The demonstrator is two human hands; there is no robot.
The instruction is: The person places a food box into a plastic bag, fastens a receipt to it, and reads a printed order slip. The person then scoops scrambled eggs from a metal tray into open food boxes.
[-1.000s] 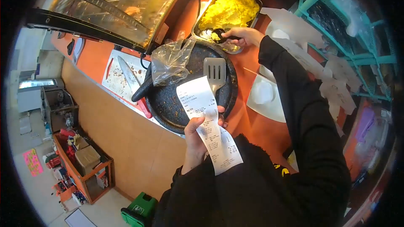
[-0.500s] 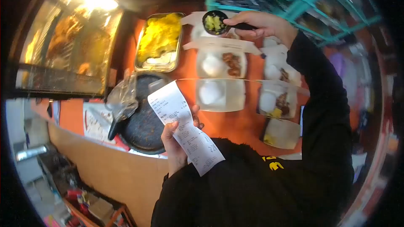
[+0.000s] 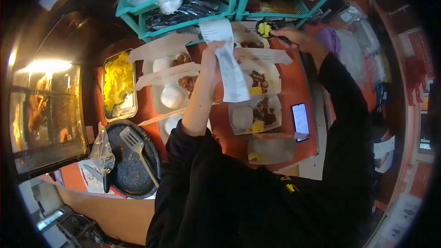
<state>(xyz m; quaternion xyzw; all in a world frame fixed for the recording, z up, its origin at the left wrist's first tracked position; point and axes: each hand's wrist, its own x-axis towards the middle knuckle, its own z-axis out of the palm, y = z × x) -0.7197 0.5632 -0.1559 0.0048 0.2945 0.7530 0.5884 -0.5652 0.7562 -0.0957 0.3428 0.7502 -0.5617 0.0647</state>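
Note:
A long printed receipt [image 3: 235, 82] hangs from my left hand [image 3: 210, 62], pinched between thumb and fingers above the boxes. My right hand [image 3: 301, 40] is closed round the handle of a small black ladle [image 3: 283, 39]. Its bowl carries crumbly yellow food [image 3: 264, 28], and it is over the right end of the farthest right-hand box. Open paper takeaway boxes [image 3: 276, 85] stand in two columns beneath my arms. Several hold a white rice mound [image 3: 172, 96] and brown meat pieces [image 3: 259, 79]; some right-hand ones also have a yellow portion [image 3: 257, 126]. My left forearm hides part of the left column.
A metal tray [image 3: 134, 98] of yellow food is at the left. Nearer lies a dark round pan [image 3: 121, 167] with a slotted spatula [image 3: 133, 140], beside a lit glass cabinet [image 3: 48, 124]. Teal racks [image 3: 183, 24] line the back; a phone [image 3: 300, 121] lies at right.
My view has swung to the right. The left hand has carried the receipt forward over the boxes. The loaded ladle has gone with my right hand to the right-hand column.

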